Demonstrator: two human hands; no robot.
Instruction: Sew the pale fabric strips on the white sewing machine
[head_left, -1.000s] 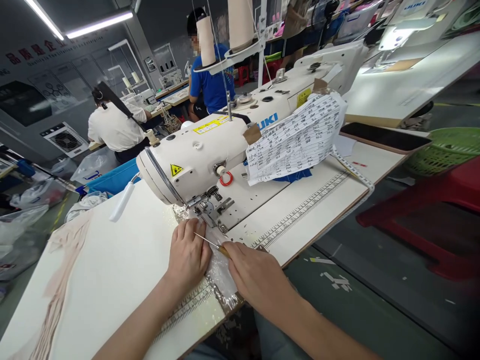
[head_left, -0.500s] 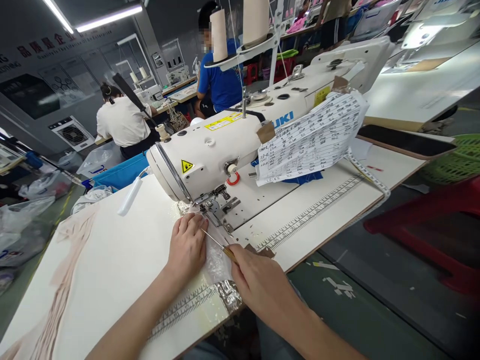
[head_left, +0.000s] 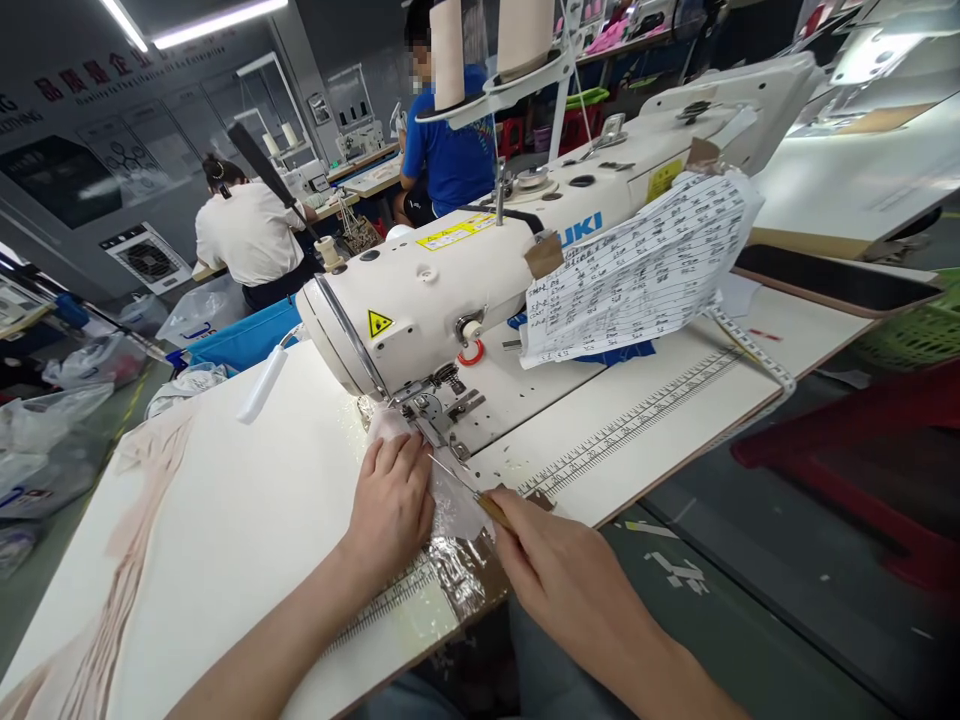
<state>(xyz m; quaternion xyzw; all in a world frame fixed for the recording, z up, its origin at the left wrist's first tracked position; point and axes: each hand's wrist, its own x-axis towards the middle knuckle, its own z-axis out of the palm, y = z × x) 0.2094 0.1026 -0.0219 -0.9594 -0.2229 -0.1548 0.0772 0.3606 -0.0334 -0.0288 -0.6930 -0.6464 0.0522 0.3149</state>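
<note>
Sheer fabric [head_left: 454, 500] pinned flat by left hand [head_left: 394, 500], nearer presser foot [head_left: 439, 425] than before; right hand [head_left: 555, 570] apparently pinches awl [head_left: 469, 485].

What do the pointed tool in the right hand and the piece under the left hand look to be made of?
Pointed tool: thin shiny shaft, likely metal; yellowish handle, perhaps wood. Piece under the left hand: pale, sheer and crinkled, probably thin fabric or film.

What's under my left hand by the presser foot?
The left hand presses pale sheer fabric flat on the sewing table. The fabric directly under the palm is hidden.
</note>
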